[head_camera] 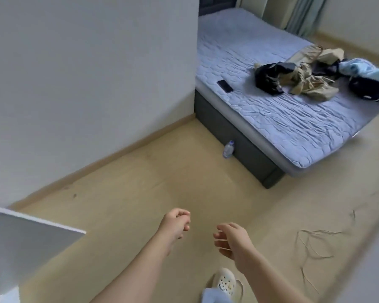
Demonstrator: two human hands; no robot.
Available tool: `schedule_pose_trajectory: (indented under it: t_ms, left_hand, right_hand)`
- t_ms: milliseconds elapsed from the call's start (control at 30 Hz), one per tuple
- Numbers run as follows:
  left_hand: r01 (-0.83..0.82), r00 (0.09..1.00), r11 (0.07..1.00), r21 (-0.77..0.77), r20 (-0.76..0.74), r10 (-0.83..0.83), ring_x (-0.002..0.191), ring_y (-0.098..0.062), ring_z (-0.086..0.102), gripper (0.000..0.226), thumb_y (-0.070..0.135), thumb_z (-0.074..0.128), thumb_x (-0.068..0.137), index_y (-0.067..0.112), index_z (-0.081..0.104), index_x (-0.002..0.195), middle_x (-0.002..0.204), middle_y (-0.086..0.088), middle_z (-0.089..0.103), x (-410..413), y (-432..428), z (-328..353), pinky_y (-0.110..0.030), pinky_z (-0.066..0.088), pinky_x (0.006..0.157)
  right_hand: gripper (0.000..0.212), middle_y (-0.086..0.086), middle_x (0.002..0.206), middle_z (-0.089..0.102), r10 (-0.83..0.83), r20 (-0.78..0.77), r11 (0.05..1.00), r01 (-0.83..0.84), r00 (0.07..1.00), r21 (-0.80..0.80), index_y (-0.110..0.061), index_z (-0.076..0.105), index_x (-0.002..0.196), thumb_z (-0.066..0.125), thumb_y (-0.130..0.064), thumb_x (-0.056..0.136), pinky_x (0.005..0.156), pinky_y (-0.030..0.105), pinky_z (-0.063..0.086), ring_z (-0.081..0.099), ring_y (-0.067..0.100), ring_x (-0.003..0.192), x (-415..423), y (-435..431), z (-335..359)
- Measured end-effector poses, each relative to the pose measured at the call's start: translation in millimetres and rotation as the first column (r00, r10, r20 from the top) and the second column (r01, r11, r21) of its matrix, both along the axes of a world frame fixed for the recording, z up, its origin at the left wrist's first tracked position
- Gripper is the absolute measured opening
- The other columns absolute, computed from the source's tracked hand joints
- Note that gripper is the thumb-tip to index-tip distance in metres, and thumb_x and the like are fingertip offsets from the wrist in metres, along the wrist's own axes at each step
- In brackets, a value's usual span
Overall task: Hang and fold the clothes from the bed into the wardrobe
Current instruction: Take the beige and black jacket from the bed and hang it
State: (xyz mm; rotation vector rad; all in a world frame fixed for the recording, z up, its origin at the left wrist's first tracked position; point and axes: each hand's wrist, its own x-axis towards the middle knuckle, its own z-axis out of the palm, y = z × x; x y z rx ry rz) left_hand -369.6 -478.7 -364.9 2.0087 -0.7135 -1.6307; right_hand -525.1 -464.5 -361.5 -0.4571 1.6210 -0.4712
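Note:
A pile of clothes lies on the bed (282,125) at the upper right: a black garment (268,78), beige trousers (311,84), a light blue garment (363,67) and another dark piece (365,88) at the frame's edge. My left hand (175,226) and my right hand (232,239) hover over the floor at the bottom centre, far from the bed. Both hold nothing, with loosely curled fingers kept apart. A white panel (26,241) at the lower left may belong to the wardrobe; its inside is hidden.
A black phone (225,86) rests on the mattress near its left edge. A plastic bottle (228,149) stands on the floor against the dark bed base. A white wall (85,84) fills the left. My foot in a white clog (225,282) is below.

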Motion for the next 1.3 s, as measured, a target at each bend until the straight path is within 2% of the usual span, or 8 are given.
schedule_pose_trajectory:
  t_ms: [200, 333, 633, 733, 867, 1067, 1133, 1300]
  left_hand:
    - [0.133, 0.990, 0.991, -0.010, -0.049, -0.133, 0.060, -0.008, 0.053, 0.017, 0.008, 0.047, 0.088, 0.022, 0.054, 0.081, 0.074, 0.003, 0.057, -151.0, -62.1, 11.4, -0.021, 0.034, 0.054]
    - [0.261, 0.964, 0.965, -0.023, -0.057, -0.262, 0.059, -0.008, 0.052, 0.019, 0.007, 0.045, 0.090, 0.021, 0.053, 0.081, 0.072, 0.004, 0.056, -227.9, -100.9, 22.2, -0.020, 0.033, 0.054]
    - [0.518, 0.852, 0.855, -0.006, -0.085, -0.517, 0.062, -0.009, 0.055, 0.019, 0.007, 0.044, 0.091, 0.019, 0.056, 0.083, 0.076, 0.003, 0.060, -388.9, -201.1, 7.1, -0.021, 0.038, 0.053]
    - [0.554, 0.827, 0.831, -0.043, -0.083, -0.556, 0.059, -0.008, 0.054, 0.019, 0.005, 0.044, 0.090, 0.019, 0.055, 0.083, 0.075, 0.003, 0.059, -441.4, -256.0, 8.3, -0.019, 0.034, 0.050]
    - [0.609, 0.789, 0.790, -0.068, -0.045, -0.612, 0.059, -0.010, 0.052, 0.017, 0.004, 0.044, 0.091, 0.016, 0.055, 0.086, 0.073, 0.000, 0.057, -512.3, -334.7, 19.3, -0.017, 0.035, 0.047]
    - [0.637, 0.767, 0.767, -0.080, -0.036, -0.641, 0.064, -0.010, 0.053, 0.018, 0.008, 0.044, 0.093, 0.017, 0.053, 0.081, 0.075, 0.000, 0.057, -602.8, -409.2, 25.1, -0.020, 0.039, 0.052]
    - [0.627, 0.777, 0.776, -0.062, -0.024, -0.629, 0.064, -0.010, 0.054, 0.016, 0.009, 0.044, 0.093, 0.018, 0.053, 0.083, 0.075, 0.000, 0.057, -636.8, -428.3, 20.2, -0.023, 0.038, 0.057]
    - [0.574, 0.817, 0.817, -0.066, -0.021, -0.576, 0.060, -0.009, 0.052, 0.019, 0.007, 0.043, 0.092, 0.019, 0.052, 0.080, 0.071, 0.002, 0.056, -717.1, -474.1, 16.8, -0.021, 0.035, 0.055]
  right_hand:
    - [0.013, 0.002, 0.062, 0.054, -0.278, 0.008, 0.960, 0.278, 0.961, -0.038, -0.013, 0.053, 0.080, 0.048, -0.007, 0.089, 0.052, 0.020, 0.033, 0.047, 0.015, 0.048, -152.7, -43.5, 8.3]
    - [0.013, 0.003, 0.066, 0.054, -0.418, 0.037, 0.907, 0.419, 0.908, -0.027, -0.013, 0.053, 0.079, 0.048, -0.007, 0.090, 0.050, 0.020, 0.033, 0.046, 0.015, 0.050, -219.7, -60.7, 9.3]
    - [0.015, 0.003, 0.065, 0.055, -0.714, 0.047, 0.698, 0.715, 0.699, -0.026, -0.013, 0.054, 0.079, 0.047, -0.009, 0.092, 0.049, 0.020, 0.033, 0.047, 0.016, 0.051, -353.0, -127.2, -5.5]
    - [0.015, 0.003, 0.065, 0.055, -0.754, 0.041, 0.655, 0.755, 0.656, -0.026, -0.014, 0.053, 0.079, 0.046, -0.009, 0.092, 0.048, 0.019, 0.033, 0.046, 0.014, 0.049, -400.4, -172.3, -5.6]
    - [0.017, 0.002, 0.060, 0.053, -0.770, 0.050, 0.637, 0.771, 0.636, -0.012, -0.015, 0.051, 0.077, 0.047, -0.009, 0.092, 0.042, 0.014, 0.031, 0.044, 0.009, 0.035, -461.5, -238.0, 6.6]
    - [0.016, 0.002, 0.060, 0.053, -0.803, 0.129, 0.583, 0.812, 0.582, -0.028, -0.014, 0.051, 0.076, 0.049, -0.009, 0.091, 0.050, 0.018, 0.029, 0.044, 0.013, 0.045, -540.6, -310.5, 16.0]
    - [0.016, 0.003, 0.061, 0.053, -0.804, 0.141, 0.581, 0.813, 0.578, -0.025, -0.014, 0.051, 0.077, 0.048, -0.009, 0.092, 0.050, 0.018, 0.028, 0.043, 0.014, 0.047, -575.1, -330.5, 11.3]
    - [0.016, 0.003, 0.059, 0.052, -0.759, 0.139, 0.638, 0.769, 0.636, -0.038, -0.013, 0.052, 0.077, 0.048, -0.007, 0.091, 0.048, 0.016, 0.026, 0.041, 0.012, 0.042, -665.9, -385.1, 3.5]
